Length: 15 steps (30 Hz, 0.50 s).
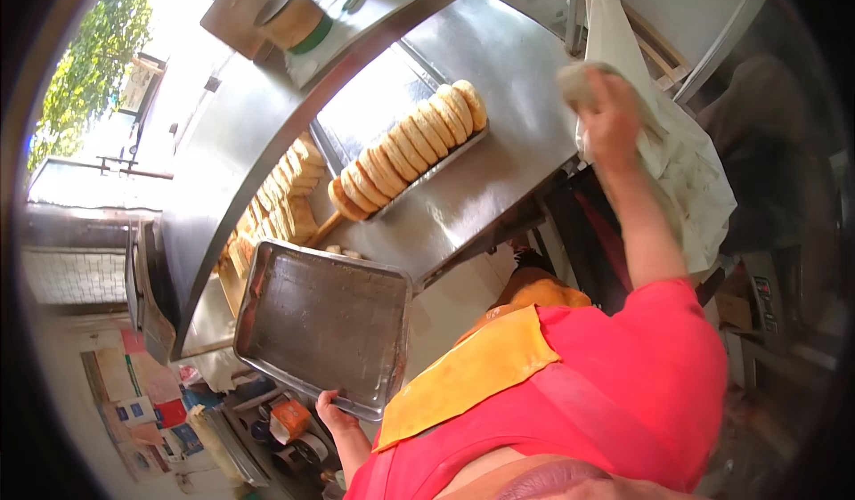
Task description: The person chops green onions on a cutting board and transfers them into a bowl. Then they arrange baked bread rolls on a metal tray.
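Note:
My left hand (336,414) grips the rim of a dark metal baking tray (324,326), which is tilted and holds nothing. My right hand (611,122), blurred, is raised at the right and closed on a greyish cloth (580,84), beside a hanging white cloth (695,186). Between my hands, a row of round flat breads (407,149) stands on edge on a narrow tray on the steel counter (528,99). More breads (287,189) are stacked behind my tray, partly hidden by the shelf edge.
A curved steel shelf (247,119) rises above the counter, with a round container (294,19) on top. A wooden handle (326,228) lies by the breads. At the lower left are a shelf of items and an orange packet (289,421); posted papers (143,393) cover the wall.

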Available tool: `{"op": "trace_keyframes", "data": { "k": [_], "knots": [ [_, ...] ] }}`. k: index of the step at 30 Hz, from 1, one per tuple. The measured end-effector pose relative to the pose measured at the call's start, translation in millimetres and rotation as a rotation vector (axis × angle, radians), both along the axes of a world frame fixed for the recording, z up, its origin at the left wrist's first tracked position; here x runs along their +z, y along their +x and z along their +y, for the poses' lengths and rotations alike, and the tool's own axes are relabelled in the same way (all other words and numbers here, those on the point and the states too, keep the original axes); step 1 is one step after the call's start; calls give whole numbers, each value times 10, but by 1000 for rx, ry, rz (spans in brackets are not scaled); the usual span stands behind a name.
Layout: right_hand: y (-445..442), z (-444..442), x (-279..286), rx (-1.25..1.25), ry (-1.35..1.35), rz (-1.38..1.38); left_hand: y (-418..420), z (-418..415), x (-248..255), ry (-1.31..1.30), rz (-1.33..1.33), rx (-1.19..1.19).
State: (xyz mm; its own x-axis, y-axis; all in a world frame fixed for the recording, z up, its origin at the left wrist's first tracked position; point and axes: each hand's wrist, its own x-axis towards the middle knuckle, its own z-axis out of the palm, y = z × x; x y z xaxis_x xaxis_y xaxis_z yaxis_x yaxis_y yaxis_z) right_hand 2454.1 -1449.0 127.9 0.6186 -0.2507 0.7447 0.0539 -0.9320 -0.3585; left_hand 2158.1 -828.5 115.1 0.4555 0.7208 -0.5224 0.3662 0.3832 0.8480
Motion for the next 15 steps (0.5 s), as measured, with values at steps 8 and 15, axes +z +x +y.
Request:
{"op": "trace_keyframes", "data": {
  "k": [8,15],
  "knots": [
    [1756,-37,-1804,815,-252,692,793,0,181,124,206,-82],
    [3818,538,-2048,930,-368,760,1395,116,206,310,346,-180]
  ]
}}
